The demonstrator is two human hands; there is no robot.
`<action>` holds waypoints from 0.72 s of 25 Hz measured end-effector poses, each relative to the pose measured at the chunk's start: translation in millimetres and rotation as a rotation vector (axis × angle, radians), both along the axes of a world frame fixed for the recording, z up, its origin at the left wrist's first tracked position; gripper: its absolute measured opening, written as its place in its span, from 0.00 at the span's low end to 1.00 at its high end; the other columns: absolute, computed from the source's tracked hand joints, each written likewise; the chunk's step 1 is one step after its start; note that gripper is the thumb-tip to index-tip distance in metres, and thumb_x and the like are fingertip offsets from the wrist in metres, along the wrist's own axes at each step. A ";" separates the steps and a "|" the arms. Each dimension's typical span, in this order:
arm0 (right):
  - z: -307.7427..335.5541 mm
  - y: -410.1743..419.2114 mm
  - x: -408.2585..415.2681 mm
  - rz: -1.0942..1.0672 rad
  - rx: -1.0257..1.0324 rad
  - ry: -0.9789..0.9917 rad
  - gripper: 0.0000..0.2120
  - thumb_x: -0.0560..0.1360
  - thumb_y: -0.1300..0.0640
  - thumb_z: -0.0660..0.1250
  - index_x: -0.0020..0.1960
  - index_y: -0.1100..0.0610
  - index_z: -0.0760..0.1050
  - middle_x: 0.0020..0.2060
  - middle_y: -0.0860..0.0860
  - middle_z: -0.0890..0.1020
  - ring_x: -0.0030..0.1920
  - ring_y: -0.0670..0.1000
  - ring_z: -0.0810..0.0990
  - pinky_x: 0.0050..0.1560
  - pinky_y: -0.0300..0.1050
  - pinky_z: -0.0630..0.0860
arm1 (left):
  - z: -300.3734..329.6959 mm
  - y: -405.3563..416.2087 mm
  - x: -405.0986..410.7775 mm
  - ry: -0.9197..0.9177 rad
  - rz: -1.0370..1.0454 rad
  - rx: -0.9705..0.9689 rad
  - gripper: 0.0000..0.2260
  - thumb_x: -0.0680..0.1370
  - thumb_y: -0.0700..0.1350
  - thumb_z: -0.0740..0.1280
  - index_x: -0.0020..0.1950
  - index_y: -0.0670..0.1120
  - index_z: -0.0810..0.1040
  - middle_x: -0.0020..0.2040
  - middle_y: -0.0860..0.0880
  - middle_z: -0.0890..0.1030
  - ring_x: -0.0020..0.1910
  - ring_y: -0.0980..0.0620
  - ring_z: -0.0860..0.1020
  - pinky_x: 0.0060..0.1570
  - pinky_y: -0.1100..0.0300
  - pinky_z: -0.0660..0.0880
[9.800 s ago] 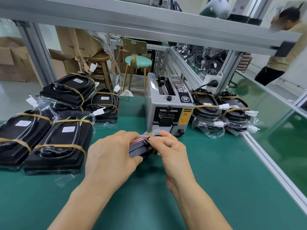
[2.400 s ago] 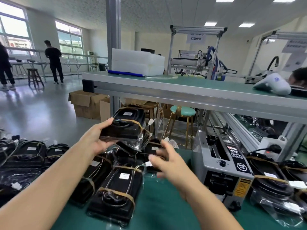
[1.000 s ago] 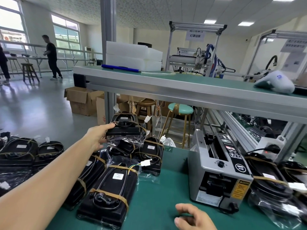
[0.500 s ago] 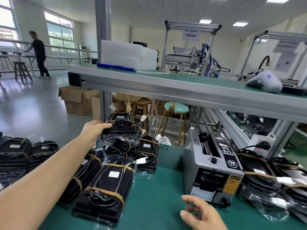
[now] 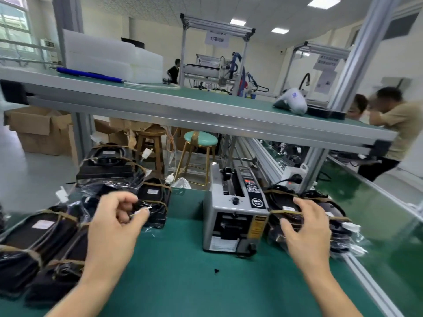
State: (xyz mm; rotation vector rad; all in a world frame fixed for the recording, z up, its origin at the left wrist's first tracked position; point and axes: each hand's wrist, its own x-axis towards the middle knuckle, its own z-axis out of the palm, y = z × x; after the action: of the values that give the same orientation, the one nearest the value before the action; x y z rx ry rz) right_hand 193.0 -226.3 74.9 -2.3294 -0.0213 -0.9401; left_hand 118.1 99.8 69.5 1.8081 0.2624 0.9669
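Observation:
Black bagged units bound with brown tape lie on both sides of the green bench (image 5: 183,282). On the left pile, one unit (image 5: 107,167) sits on top at the back. My left hand (image 5: 114,223) hovers in front of that pile with loosely curled fingers and holds nothing; a white connector (image 5: 143,210) shows just past its fingertips. My right hand (image 5: 306,227) is spread out over the nearest taped unit (image 5: 283,203) of the right pile, its fingers straight. Whether it touches the unit is unclear through the blur.
A grey tape dispenser (image 5: 233,216) stands between my hands. An upper shelf (image 5: 206,115) runs overhead with white foam blocks (image 5: 109,58). Two stools (image 5: 199,143) and cardboard boxes (image 5: 34,129) stand behind the bench. People (image 5: 398,124) stand at the right.
My left hand has let go of the top unit on the left pile and drawn back. My right hand has risen from the bench front to the right pile.

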 end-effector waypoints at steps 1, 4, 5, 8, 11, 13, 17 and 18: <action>1.2 -7.2 13.5 -0.054 -0.136 0.094 0.31 0.68 0.58 0.75 0.69 0.57 0.70 0.66 0.56 0.71 0.68 0.57 0.67 0.67 0.53 0.65 | -12.9 -16.8 -4.5 0.043 -0.058 -0.047 0.16 0.69 0.36 0.74 0.45 0.56 0.75 0.41 0.51 0.76 0.35 0.58 0.71 0.39 0.68 0.68; -3.7 -24.5 49.3 -0.103 -0.653 0.406 0.47 0.68 0.44 0.74 0.77 0.55 0.53 0.75 0.53 0.58 0.75 0.55 0.55 0.75 0.54 0.55 | -49.4 -53.8 -12.8 0.160 -0.188 -0.089 0.21 0.66 0.30 0.75 0.42 0.55 0.76 0.40 0.46 0.78 0.31 0.59 0.69 0.38 0.64 0.68; -7.8 -28.6 58.8 -0.085 -0.749 0.466 0.49 0.67 0.41 0.74 0.78 0.54 0.49 0.76 0.52 0.56 0.76 0.54 0.53 0.76 0.54 0.52 | -58.7 -61.7 -15.2 0.190 -0.213 -0.095 0.22 0.65 0.28 0.75 0.40 0.56 0.76 0.39 0.48 0.79 0.30 0.59 0.69 0.36 0.67 0.67; -21.9 -34.3 72.9 -0.083 -0.880 0.510 0.47 0.68 0.42 0.72 0.77 0.53 0.50 0.75 0.50 0.59 0.75 0.53 0.57 0.75 0.57 0.49 | -75.7 -77.5 -23.0 0.251 -0.255 -0.125 0.29 0.64 0.27 0.74 0.40 0.64 0.75 0.36 0.54 0.80 0.28 0.61 0.70 0.31 0.71 0.65; -26.5 -39.3 69.6 -0.110 -0.867 0.390 0.33 0.73 0.51 0.69 0.73 0.53 0.58 0.71 0.48 0.67 0.71 0.52 0.65 0.73 0.57 0.55 | -80.9 -85.6 -29.7 0.276 -0.270 -0.097 0.31 0.64 0.28 0.75 0.40 0.68 0.75 0.37 0.61 0.80 0.30 0.62 0.71 0.32 0.71 0.66; -20.8 -44.5 57.5 -0.121 -0.787 0.338 0.29 0.74 0.50 0.68 0.71 0.52 0.61 0.68 0.48 0.70 0.69 0.51 0.68 0.71 0.54 0.58 | -78.6 -87.0 -34.3 0.260 -0.280 -0.047 0.32 0.63 0.28 0.75 0.41 0.68 0.74 0.38 0.63 0.79 0.33 0.61 0.73 0.33 0.71 0.67; 11.9 -62.0 -1.6 -0.084 -0.121 0.162 0.18 0.69 0.47 0.72 0.57 0.46 0.74 0.50 0.45 0.81 0.49 0.52 0.79 0.46 0.46 0.72 | -59.6 -97.6 -45.6 0.084 -0.301 0.202 0.22 0.63 0.41 0.73 0.47 0.65 0.74 0.45 0.63 0.78 0.40 0.61 0.76 0.40 0.74 0.69; 23.0 -69.3 -20.6 -0.072 0.072 0.167 0.14 0.67 0.44 0.73 0.50 0.44 0.76 0.44 0.42 0.82 0.44 0.50 0.80 0.40 0.44 0.73 | -51.3 -104.5 -47.3 0.010 -0.328 0.286 0.19 0.62 0.46 0.70 0.49 0.63 0.74 0.48 0.63 0.77 0.43 0.62 0.75 0.43 0.75 0.69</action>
State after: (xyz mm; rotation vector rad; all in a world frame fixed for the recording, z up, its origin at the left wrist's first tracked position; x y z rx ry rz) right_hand 172.4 -295.6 97.9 -2.3469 0.1634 -0.7650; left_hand 70.8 -4.8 18.3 2.0351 -0.1736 0.7905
